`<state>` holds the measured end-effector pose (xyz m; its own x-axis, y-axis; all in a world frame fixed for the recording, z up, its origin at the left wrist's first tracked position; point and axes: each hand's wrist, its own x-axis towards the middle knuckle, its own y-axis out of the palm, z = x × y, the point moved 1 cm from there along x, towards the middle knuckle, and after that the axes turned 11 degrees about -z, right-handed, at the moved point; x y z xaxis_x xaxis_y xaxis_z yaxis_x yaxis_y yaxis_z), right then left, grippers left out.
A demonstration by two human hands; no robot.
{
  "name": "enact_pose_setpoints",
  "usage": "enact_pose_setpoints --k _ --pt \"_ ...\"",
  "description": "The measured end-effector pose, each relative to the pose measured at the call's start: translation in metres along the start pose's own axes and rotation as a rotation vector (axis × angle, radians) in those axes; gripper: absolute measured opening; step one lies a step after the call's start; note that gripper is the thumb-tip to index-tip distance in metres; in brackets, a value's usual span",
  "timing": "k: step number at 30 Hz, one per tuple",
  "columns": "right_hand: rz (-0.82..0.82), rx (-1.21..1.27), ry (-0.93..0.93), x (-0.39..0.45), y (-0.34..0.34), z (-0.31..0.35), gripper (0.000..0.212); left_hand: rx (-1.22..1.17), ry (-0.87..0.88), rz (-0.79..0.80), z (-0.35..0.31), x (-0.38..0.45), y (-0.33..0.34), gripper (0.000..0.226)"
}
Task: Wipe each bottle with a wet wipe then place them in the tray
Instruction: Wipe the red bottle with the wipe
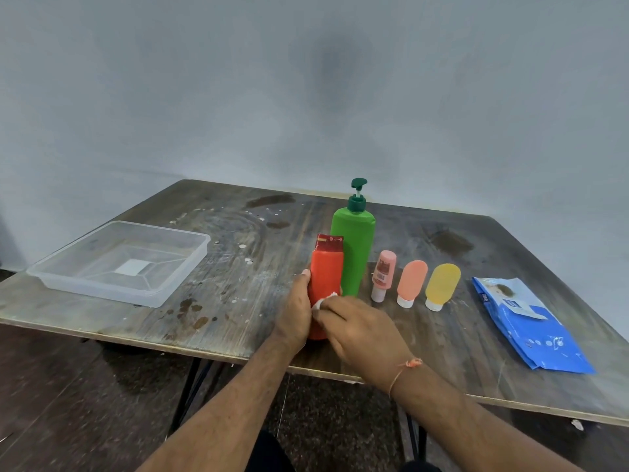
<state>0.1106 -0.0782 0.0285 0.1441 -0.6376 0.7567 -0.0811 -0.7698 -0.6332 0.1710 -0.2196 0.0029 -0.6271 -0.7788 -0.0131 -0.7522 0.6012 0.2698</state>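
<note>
While the clear tray (119,264) sits empty at the desk's (238,294) left, the left hand (293,310) grips the upright red bottle (326,277) near the front edge; the right hand (360,330) pinches a white wipe (321,301) against it. Four bottles stand right.

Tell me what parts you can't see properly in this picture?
Head view, the only one:
- Lower part of the red bottle: covered by the left hand and right hand.
- Most of the wet wipe: tucked under the right hand's fingers.
- Bottom of the green pump bottle: partly behind the red bottle.
- Writing on the blue wipes pack and the small pink bottle: too small to read.
</note>
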Motion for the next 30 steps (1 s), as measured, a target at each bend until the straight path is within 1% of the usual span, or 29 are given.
enact_pose_setpoints --k 3,5,8,10,12,15,16,17,19,21,24,26,28,30 --pt "0.006 -0.013 -0.001 -0.007 -0.001 -0.004 0.017 0.015 0.0 -0.007 -0.001 0.0 0.001 0.078" --pt "-0.029 0.002 0.052 -0.001 -0.006 -0.006 0.017 0.018 0.01 -0.021 0.001 0.0 0.001 0.078" --pt "-0.13 0.044 0.151 0.02 -0.014 -0.013 0.017 -0.016 0.054 0.018 0.001 -0.006 0.005 0.066" --pt "-0.189 0.044 0.193 0.035 -0.019 -0.018 0.014 0.02 0.099 0.005 0.0 -0.009 0.007 0.058" --pt "-0.231 0.066 0.222 0.047 -0.024 -0.024 0.013 0.076 0.148 -0.018 -0.003 -0.012 0.009 0.055" --pt "-0.282 0.073 0.232 0.058 -0.028 -0.029 0.013 0.12 0.235 0.004 -0.004 -0.014 0.008 0.079" --pt "-0.287 0.075 0.24 0.06 -0.028 -0.031 0.014 0.141 0.281 -0.011 -0.003 -0.013 0.007 0.079" --pt "-0.29 0.084 0.254 0.062 -0.029 -0.033 0.015 0.158 0.325 -0.024 -0.002 -0.013 0.007 0.073" --pt "-0.298 0.092 0.278 0.065 -0.03 -0.034 0.016 0.211 0.423 -0.045 -0.004 -0.014 0.007 0.054" --pt "-0.299 0.072 0.277 0.067 -0.031 -0.032 0.016 0.278 0.505 -0.065 -0.004 -0.014 0.006 0.044" --pt "-0.269 0.005 0.221 0.07 -0.033 -0.024 0.014 0.352 0.584 -0.089 -0.006 -0.013 0.007 0.05" --pt "-0.208 -0.027 0.174 0.071 -0.032 -0.019 0.014 0.382 0.604 -0.081 -0.008 -0.015 0.006 0.055" --pt "-0.153 -0.035 0.149 0.071 -0.033 -0.017 0.014 0.374 0.619 -0.071 -0.01 -0.018 0.007 0.054" --pt "-0.16 -0.013 0.16 0.07 -0.035 -0.017 0.013 0.37 0.629 -0.075 -0.012 -0.02 0.007 0.051"
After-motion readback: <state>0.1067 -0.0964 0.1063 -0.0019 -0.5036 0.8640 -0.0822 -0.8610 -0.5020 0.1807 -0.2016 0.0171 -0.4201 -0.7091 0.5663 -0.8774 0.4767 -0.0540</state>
